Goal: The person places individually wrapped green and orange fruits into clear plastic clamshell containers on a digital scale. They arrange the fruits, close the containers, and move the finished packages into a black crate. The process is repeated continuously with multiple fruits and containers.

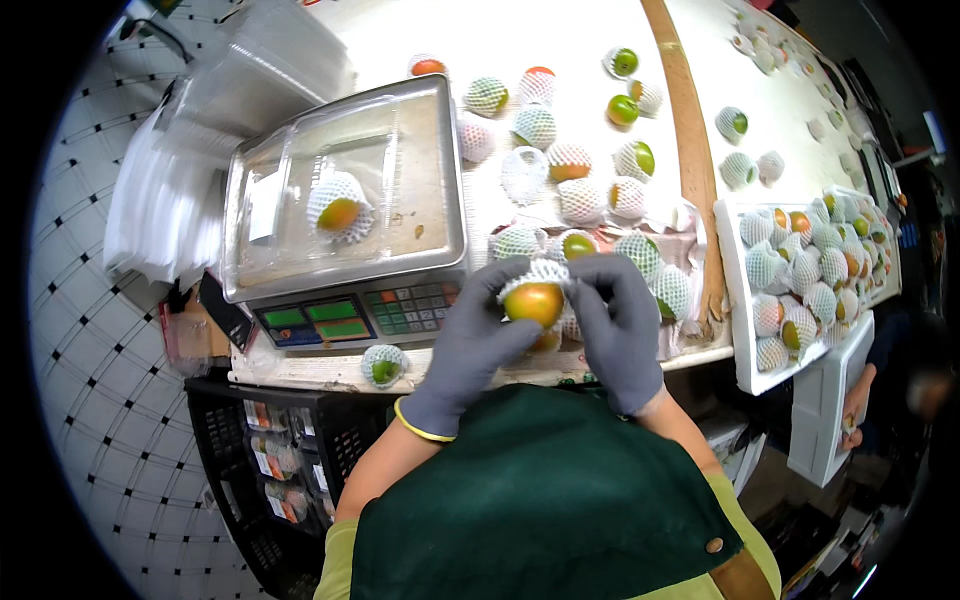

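Between both gloved grips sits the netted fruit.

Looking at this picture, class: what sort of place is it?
Probably a fruit packing station: a weighing scale holds one netted fruit, many foam-netted fruits lie on the table, and gloved hands, left hand and right hand, hold another fruit.

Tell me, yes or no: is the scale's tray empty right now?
No. One fruit in a white foam net sits inside a clear plastic box on the scale.
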`<state>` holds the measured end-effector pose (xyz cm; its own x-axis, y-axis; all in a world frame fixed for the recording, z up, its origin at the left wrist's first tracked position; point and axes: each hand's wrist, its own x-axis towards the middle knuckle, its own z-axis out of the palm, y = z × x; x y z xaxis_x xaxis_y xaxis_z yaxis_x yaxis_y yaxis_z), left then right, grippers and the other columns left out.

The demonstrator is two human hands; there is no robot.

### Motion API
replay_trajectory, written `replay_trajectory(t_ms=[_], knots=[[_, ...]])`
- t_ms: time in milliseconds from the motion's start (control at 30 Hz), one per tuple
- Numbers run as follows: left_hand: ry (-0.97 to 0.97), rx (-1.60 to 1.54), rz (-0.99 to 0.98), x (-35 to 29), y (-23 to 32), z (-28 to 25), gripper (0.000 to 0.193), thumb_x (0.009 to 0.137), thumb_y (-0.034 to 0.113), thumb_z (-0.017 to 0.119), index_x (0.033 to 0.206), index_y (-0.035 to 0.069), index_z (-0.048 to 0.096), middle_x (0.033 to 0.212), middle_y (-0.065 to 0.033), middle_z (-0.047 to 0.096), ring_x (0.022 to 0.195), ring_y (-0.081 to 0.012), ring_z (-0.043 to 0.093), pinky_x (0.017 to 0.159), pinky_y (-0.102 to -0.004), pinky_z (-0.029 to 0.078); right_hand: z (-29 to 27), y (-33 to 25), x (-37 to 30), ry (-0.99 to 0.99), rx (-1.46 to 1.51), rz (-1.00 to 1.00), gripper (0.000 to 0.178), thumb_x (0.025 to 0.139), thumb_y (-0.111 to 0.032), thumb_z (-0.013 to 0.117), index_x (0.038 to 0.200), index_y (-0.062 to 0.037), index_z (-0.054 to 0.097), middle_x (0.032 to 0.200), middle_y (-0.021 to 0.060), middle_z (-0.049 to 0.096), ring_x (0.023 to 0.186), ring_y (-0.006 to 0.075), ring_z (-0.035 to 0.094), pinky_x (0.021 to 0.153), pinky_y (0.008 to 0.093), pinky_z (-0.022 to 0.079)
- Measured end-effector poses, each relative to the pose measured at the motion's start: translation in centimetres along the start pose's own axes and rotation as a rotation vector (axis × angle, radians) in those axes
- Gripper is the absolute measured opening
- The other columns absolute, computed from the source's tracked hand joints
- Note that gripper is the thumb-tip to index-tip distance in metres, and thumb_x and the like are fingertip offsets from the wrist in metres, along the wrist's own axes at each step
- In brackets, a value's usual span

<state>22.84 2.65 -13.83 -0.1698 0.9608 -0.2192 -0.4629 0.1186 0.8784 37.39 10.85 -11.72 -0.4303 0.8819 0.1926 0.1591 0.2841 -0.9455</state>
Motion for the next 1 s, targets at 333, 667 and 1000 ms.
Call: replay_trajectory(t_ms=[333, 667, 1000], knots=[[0.094, 0.904, 0.501, -0.2, 5.9, -0.8, 0.055, 0.071, 0.006, 0.064, 0.126, 0.006, 0.055, 0.128, -0.0150, 0.048, 0.117, -0.0289, 0.051, 0.095, -0.0379, 0.045, -0.4, -2.6, 0.8, -0.262, -0.264, -0.616, 0.037, 0.068, -0.002, 0.071, 0.101, -0.0085, 0.058, 0.100, 0.0079, 0.060, 0.090, 0.0298, 0.058, 0.079, 0.0389, 0.047], [0.550, 1.940, 0.157, 7.7, 15.3, -10.2, 0.042, 0.086, 0.018, 0.058, 0.128, 0.018, 0.057, 0.127, -0.0106, 0.055, 0.109, -0.0300, 0.056, 0.089, -0.0397, 0.048, -8.1, 4.5, 7.3, 0.020, -0.361, -0.067, 0.017, 0.081, -0.009, 0.070, 0.095, -0.0027, 0.063, 0.088, 0.0118, 0.064, 0.074, 0.0233, 0.063, 0.065, 0.0333, 0.051], [0.255, 1.606, 0.772, 4.6, 12.0, -4.1, 0.043, 0.079, 0.011, 0.068, 0.120, 0.009, 0.058, 0.116, -0.0125, 0.061, 0.102, -0.0310, 0.059, 0.086, -0.0410, 0.047, -11.8, 14.0, 23.8, 0.174, -0.771, 0.112, 0.044, 0.079, -0.023, 0.066, 0.118, -0.0039, 0.058, 0.117, 0.0201, 0.060, 0.106, 0.0334, 0.060, 0.093, 0.0409, 0.046]])
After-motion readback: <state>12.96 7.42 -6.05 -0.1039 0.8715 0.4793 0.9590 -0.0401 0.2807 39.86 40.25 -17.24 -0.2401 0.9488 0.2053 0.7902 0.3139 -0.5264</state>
